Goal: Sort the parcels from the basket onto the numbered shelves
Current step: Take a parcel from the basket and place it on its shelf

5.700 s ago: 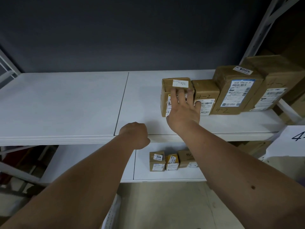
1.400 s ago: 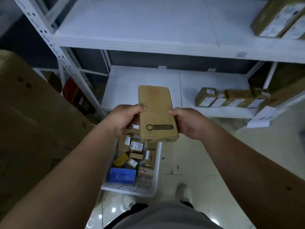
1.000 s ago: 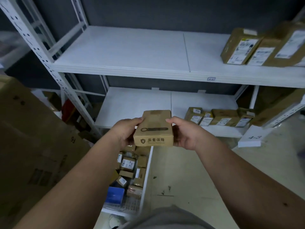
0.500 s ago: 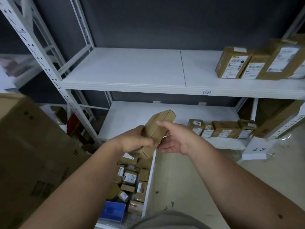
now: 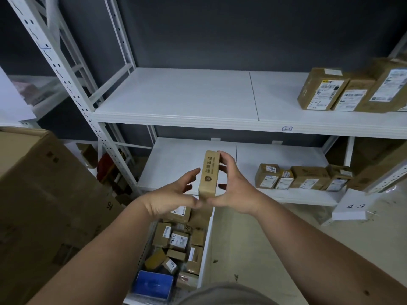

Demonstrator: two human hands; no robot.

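- Head view: a slim brown cardboard parcel (image 5: pixel 208 174) stands on end in mid-air between both hands, above the white basket (image 5: pixel 206 249) of remaining parcels and in front of the lower shelf (image 5: pixel 182 164).
- Right hand (image 5: pixel 231 188) grasps the parcel, fingers curled over its top and far face, thumb low near the bottom end.
- Left hand (image 5: pixel 174 197) is released: its fingers are spread and relaxed just beside the near face, the thumb close to the bottom corner; whether it touches the card I cannot tell.
- Handling, as a judgement: the box looks stiff, light and dry, with sharp edges and a smooth printed face, so it should turn easily without crushing but could slip if pinched only by its narrow end.
- Best hold appears to be across the two broad faces near the middle, leaving any label free to read.
- Shelf tags 4-2 (image 5: pixel 287 129) and 4-3 (image 5: pixel 354 206) are legible; no number shows on the parcel's visible face.
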